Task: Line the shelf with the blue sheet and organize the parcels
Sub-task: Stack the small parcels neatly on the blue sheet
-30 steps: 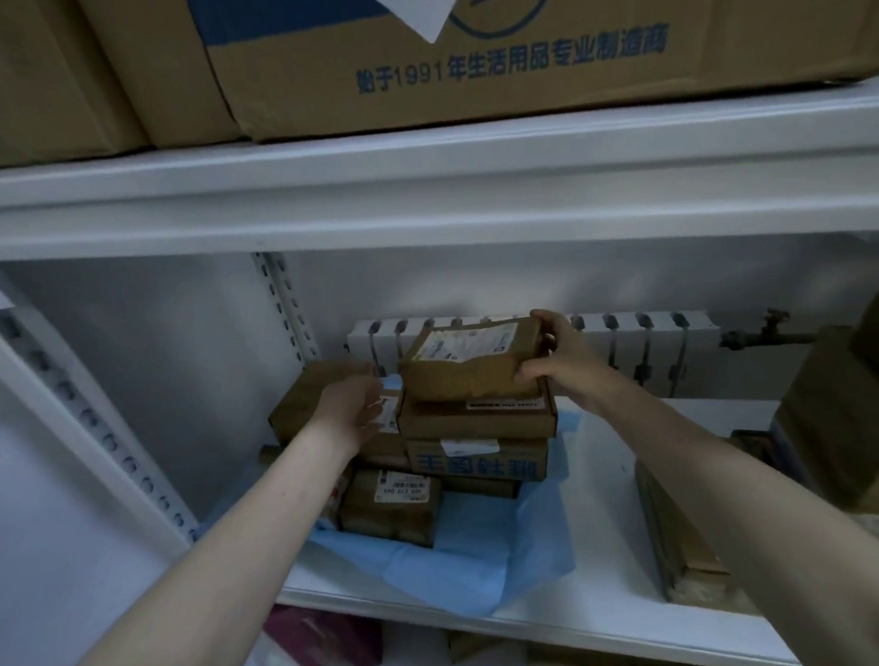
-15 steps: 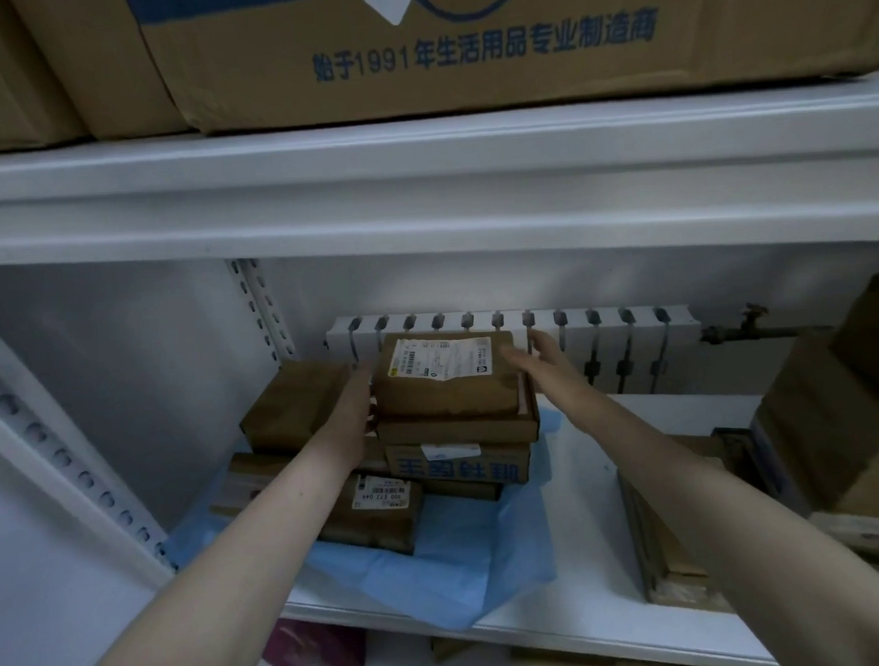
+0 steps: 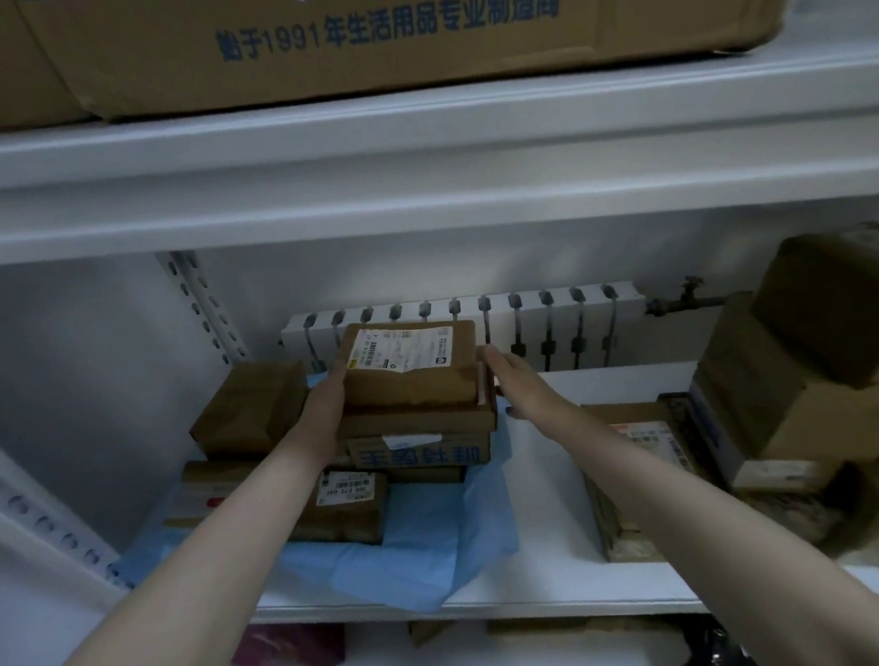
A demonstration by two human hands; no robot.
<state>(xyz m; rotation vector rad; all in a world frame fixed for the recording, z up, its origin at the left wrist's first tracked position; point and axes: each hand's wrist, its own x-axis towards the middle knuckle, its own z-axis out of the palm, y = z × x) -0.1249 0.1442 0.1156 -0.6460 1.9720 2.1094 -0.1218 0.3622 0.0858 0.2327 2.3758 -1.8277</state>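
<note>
A brown parcel with a white label (image 3: 411,365) lies on top of a stack of cardboard parcels (image 3: 423,444) at the left of the white shelf (image 3: 546,591). My left hand (image 3: 324,409) presses flat against the top parcel's left side. My right hand (image 3: 512,380) touches its right side with straight fingers. Under the stack a crumpled blue sheet (image 3: 430,549) covers the shelf's left half and hangs over the front edge. Another brown parcel (image 3: 249,408) sits to the left on a flat box (image 3: 215,493). A labelled parcel (image 3: 350,508) lies in front.
More cardboard boxes (image 3: 810,372) are piled at the shelf's right, with a flat box (image 3: 637,480) beside them. A white radiator (image 3: 550,326) stands behind the shelf. Large cartons (image 3: 357,29) fill the shelf above. A perforated upright (image 3: 204,311) stands at the back left.
The top parcel was lowered flat onto the stack. My right hand let go of its far corner and now lies straight along its side; my left hand moved onto its left side.
</note>
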